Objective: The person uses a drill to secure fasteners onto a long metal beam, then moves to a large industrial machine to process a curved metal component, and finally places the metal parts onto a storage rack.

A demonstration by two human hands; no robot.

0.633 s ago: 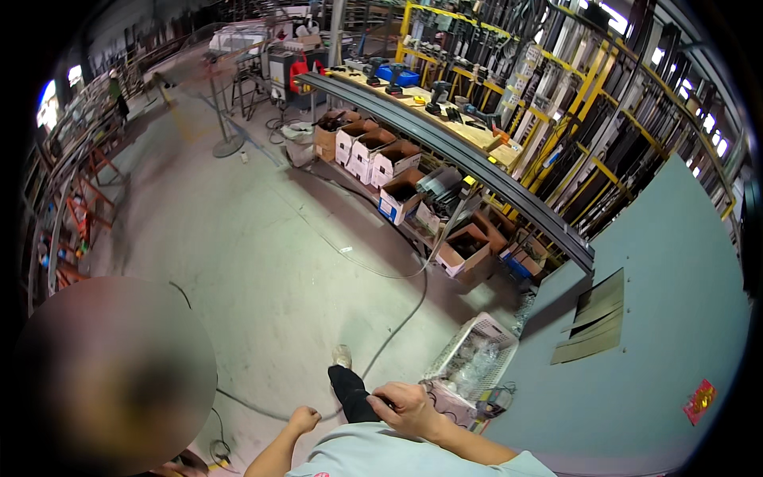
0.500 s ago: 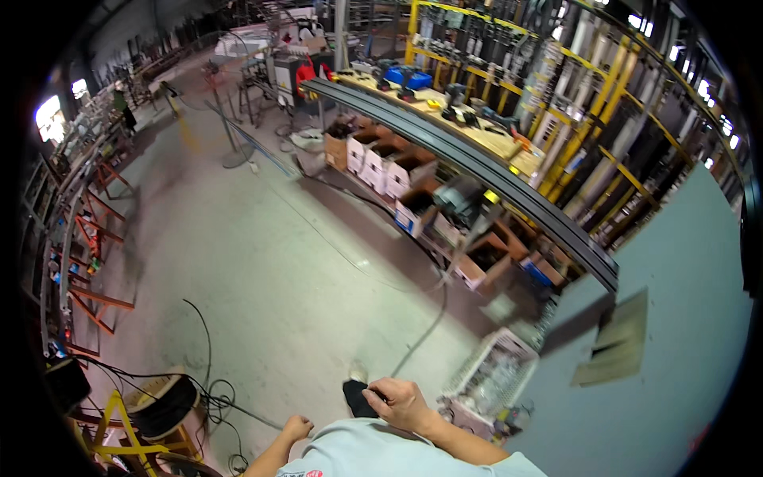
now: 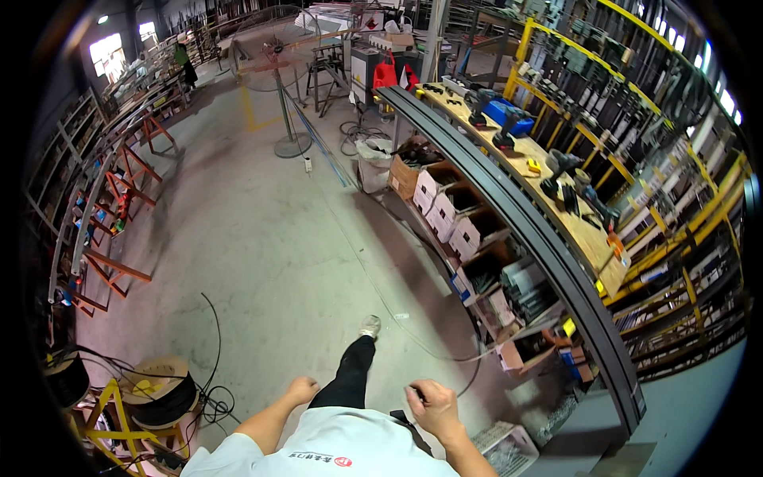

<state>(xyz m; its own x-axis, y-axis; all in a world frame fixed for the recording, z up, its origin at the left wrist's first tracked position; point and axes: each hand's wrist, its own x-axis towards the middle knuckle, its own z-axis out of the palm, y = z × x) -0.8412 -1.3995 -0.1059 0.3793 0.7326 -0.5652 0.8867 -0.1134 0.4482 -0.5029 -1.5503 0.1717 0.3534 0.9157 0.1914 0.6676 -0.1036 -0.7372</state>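
My right hand is held in front of my waist with its fingers curled in. A small dark patch shows between thumb and fingers; whether it is an object or shadow I cannot make out. My left hand hangs at the left of my body, its fingers mostly turned from view. Neither hand touches any of the things around. One leg in black trousers is stretched forward, with a light shoe on the floor. Nearest my right hand is a white plastic crate of clear, crumpled-looking material.
Long dark metal profiles lie along the workbench, which bears cordless drills and a blue case. Open cardboard boxes stand below. Cable reels and loose cable are at the lower left, orange trestles further up.
The view has swung right and I have moved forward, a foot now ahead on the floor. The bench and profiles sit nearer; the blue-green panel on the right has mostly left view.
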